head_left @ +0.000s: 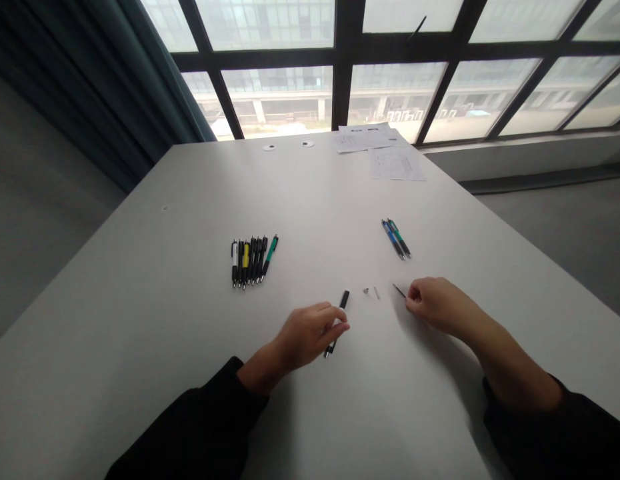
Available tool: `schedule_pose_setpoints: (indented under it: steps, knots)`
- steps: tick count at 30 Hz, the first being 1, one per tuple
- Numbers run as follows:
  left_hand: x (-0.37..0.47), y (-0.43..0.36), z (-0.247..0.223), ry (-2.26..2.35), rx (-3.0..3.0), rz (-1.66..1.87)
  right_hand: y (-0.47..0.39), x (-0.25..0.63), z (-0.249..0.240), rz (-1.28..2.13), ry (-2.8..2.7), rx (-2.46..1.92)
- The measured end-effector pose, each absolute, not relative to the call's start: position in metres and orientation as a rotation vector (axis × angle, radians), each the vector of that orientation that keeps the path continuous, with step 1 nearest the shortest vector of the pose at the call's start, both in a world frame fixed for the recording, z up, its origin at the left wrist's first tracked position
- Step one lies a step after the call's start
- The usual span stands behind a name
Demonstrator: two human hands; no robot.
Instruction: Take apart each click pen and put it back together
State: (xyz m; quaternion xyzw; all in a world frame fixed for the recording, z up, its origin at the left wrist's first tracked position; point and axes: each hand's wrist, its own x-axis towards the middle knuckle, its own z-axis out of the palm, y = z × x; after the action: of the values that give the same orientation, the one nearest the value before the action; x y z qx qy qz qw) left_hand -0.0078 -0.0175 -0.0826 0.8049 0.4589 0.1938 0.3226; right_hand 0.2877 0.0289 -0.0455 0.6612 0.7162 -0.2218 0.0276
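My left hand is closed around a pen barrel, which slants up to the right. Its black end shows beyond my fingers, and the clip end shows below them. My right hand pinches a thin dark pen refill, pointing up to the left just over the table. Between my hands lie a small silvery pen tip and a thin pale spring.
On the white table, several pens lie in a row at left, black, white, yellow and green. A blue pen and a green pen lie at right. Papers rest at the far edge by the window.
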Motion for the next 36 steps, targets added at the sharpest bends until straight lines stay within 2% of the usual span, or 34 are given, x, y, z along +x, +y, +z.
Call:
schedule_pose_setpoints:
  steps: [5,9,16,18,21,32,36]
  knots:
    - [0.007,-0.015,-0.083,1.476,1.920,0.607,0.036,0.291,-0.053,-0.843,2.205,2.096]
    - [0.017,-0.015,-0.078,1.475,1.777,0.677,0.042,0.299,-0.049,-1.200,2.222,2.040]
    - [-0.003,-0.013,-0.080,0.994,1.448,0.853,0.027,0.263,-0.006,-1.928,2.382,1.798]
    - [-0.007,-0.011,-0.081,0.864,1.362,0.917,0.024,0.242,0.014,-2.354,2.508,1.543]
    - [-0.009,-0.010,-0.079,0.708,1.265,0.974,0.023,0.212,0.036,-2.640,2.718,1.138]
    - [-0.016,-0.008,-0.082,0.486,1.105,0.852,0.012,0.183,0.039,-2.595,3.004,1.256]
    - [-0.018,-0.004,-0.084,0.493,1.097,0.850,0.013,0.183,0.040,-2.456,3.008,1.299]
